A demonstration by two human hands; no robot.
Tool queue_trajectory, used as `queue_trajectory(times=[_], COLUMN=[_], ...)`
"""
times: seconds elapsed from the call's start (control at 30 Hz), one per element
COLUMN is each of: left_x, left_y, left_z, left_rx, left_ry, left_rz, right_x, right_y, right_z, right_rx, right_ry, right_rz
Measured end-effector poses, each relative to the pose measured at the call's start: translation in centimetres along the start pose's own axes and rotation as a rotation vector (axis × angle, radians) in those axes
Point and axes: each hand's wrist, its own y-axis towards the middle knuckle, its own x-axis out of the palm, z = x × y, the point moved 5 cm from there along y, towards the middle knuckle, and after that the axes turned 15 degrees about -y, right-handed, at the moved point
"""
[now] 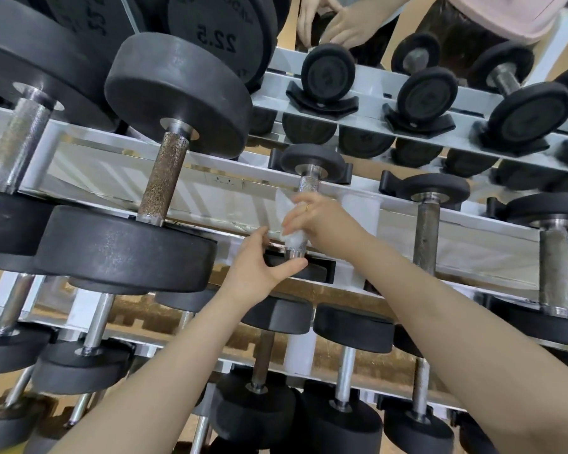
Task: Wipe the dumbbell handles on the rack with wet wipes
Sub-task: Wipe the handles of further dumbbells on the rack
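While gripped, wipe in R hand.

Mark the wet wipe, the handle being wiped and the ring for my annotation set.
wet wipe [292,238]: head view, bunched lower part.
handle [308,184]: head view, bare knurled upper part.
ring [307,207]: head view, gold band.

Knurled shiny metal handle, matt black rubbery heads, glossy white rack

Black weights, white rack, white wipe

At your 12 o'clock: white wet wipe on knurled silver handle; black heads, white rack.
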Motion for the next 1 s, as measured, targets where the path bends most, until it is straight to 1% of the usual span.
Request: queue_trajectory(times=[0.1, 0.17, 0.2, 0.3, 0.4, 0.47, 0.57, 0.63, 0.7, 0.77, 0.83, 0.87, 0.93, 0.97, 1.0], left_x=[0.1, 0.1, 0.1, -0.4, -0.8, -0.7, -0.8, -0.8, -0.8, -0.9, -0.9, -0.9, -1.0, -1.0, -1.0], left_y=[-0.1, -0.1, -0.2, -0.1, 0.0, 0.2, 0.6, 0.8, 0.9, 1.0, 1.0, 1.1, 1.0, 1.0, 0.9], left_z=[-0.1, 0.0, -0.1, -0.7, -1.0, -0.9, -1.2, -1.1, -1.2, -1.3, -1.3, -1.4, -1.3, -1.2, -1.2], left_rx=[-0.027, -0.045, -0.045, -0.031, -0.013, -0.001, 0.004, 0.008, 0.008, 0.010, 0.011, 0.007, 0.001, 0.000, -0.003], left_ry=[-0.043, -0.074, -0.074, -0.080, -0.106, -0.082, -0.077, -0.077, -0.072, -0.064, -0.058, -0.055, -0.051, -0.051, -0.049], left_rz=[-0.018, -0.018, -0.031, -0.051, -0.035, -0.051, -0.058, -0.063, -0.066, -0.067, -0.073, -0.076, -0.082, -0.082, -0.082], right_x=[0.7, 0.7, 0.6, 0.3, 0.5, 0.1, -1.1, -1.0, -0.7, -0.5, -0.1, 0.0, -0.3, -0.6, -0.6], right_y=[-0.6, -0.8, -1.0, -0.8, 0.3, 1.2, 2.5, 2.8, 2.9, 2.6, 2.2, 1.9, 1.1, 0.7, 0.2], right_z=[-1.1, -1.9, -2.2, -2.1, -1.2, -0.1, 1.0, 1.8, 1.6, 0.9, 0.3, 0.0, -0.7, -1.1, -1.5], right_rx=[-0.009, -0.095, -0.136, -0.183, -0.237, -0.203, -0.110, -0.028, 0.016, 0.012, 0.001, -0.010, -0.072, -0.070, -0.079], right_ry=[-0.125, -0.224, -0.250, -0.336, -0.547, -0.648, -0.763, -0.720, -0.677, -0.675, -0.718, -0.679, -0.486, -0.445, -0.452], right_rz=[-0.401, -0.547, -0.563, -0.486, -0.359, -0.304, -0.109, -0.031, -0.001, 0.009, -0.069, -0.123, -0.140, -0.177, -0.267])
